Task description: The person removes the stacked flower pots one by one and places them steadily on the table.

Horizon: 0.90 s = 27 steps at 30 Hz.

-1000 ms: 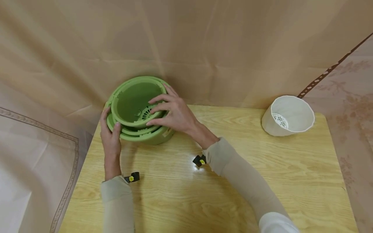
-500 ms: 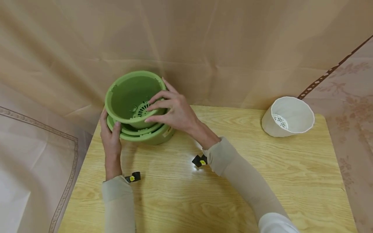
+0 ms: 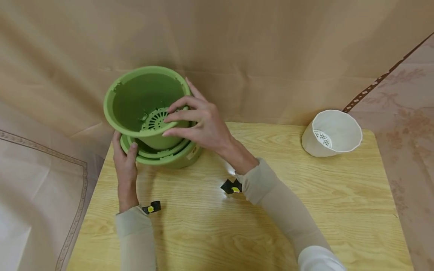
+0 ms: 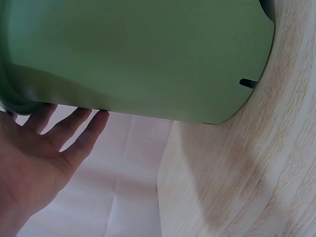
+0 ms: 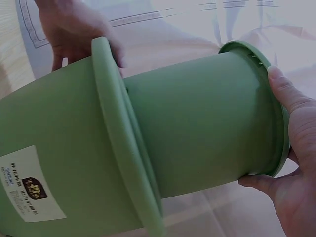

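Observation:
A stack of green plastic flowerpots stands at the table's back left. The smallest pot point(image 3: 145, 86), slotted at the bottom, sits raised and tilted above the others. My right hand point(image 3: 208, 126) grips its rim, fingertips inside the wall. In the right wrist view much of this pot's smooth side point(image 5: 202, 128) shows outside the larger rim. With the thumb over the edge and fingers along the outside, my left hand point(image 3: 126, 163) holds the rim of the outer flowerpot point(image 3: 179, 162). Another green rim point(image 3: 152, 153) lies nested within that pot. A printed label point(image 5: 34, 187) is on the outer pot.
A white pot point(image 3: 333, 133) with a perforated bottom leans tilted at the back right of the wooden table point(image 3: 271, 210). Behind the table hangs a beige curtain point(image 3: 257, 56). Black wrist mounts point(image 3: 154, 207) sit on both wrists.
The smallest flowerpot has risen out of the stack and shifted left toward the rear, with my right hand on its rim. My left hand has kept its hold on the outer pot.

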Motion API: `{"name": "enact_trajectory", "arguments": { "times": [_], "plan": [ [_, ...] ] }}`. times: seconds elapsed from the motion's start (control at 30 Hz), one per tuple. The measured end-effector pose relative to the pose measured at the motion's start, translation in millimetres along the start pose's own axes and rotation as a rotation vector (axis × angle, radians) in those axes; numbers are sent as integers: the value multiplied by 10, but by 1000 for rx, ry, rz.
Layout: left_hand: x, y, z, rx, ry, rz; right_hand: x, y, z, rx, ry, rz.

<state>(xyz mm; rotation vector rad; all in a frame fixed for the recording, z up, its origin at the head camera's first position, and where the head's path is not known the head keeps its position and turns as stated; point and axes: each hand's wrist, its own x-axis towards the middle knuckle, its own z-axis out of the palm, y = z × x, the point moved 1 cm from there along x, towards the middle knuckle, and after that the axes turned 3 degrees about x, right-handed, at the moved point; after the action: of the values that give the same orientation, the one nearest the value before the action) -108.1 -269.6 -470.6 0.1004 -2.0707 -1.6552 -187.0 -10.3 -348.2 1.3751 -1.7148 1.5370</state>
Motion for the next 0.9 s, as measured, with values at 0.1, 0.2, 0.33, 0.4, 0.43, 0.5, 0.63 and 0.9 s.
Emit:
{"name": "enact_trajectory", "arguments": {
  "times": [0.1, 0.2, 0.33, 0.4, 0.43, 0.5, 0.63, 0.9],
  "plan": [
    [-13, 6, -2, -14, -5, -25, 32, -59, -34, -10, 6, -14],
    [-7, 17, 21, -36, -21, -32, 53, -112, -85, -10, 17, -27],
    [5, 26, 64, -63, -51, -21, 59, -163, -160, -35, 31, -26],
    [3, 26, 67, -65, -56, -15, 63, -183, -187, -60, 31, -25],
    [-1, 27, 66, -69, -52, -20, 67, -193, -195, -68, 28, -25],
    [-8, 29, 58, -70, -49, -25, 77, -217, -214, -81, 28, -28],
    [-13, 62, 50, -57, -46, -57, 94, -263, -269, -103, 51, -45],
    [1, 94, 40, -9, -76, -117, 70, -314, -456, -139, 100, -64]
  ]
}}
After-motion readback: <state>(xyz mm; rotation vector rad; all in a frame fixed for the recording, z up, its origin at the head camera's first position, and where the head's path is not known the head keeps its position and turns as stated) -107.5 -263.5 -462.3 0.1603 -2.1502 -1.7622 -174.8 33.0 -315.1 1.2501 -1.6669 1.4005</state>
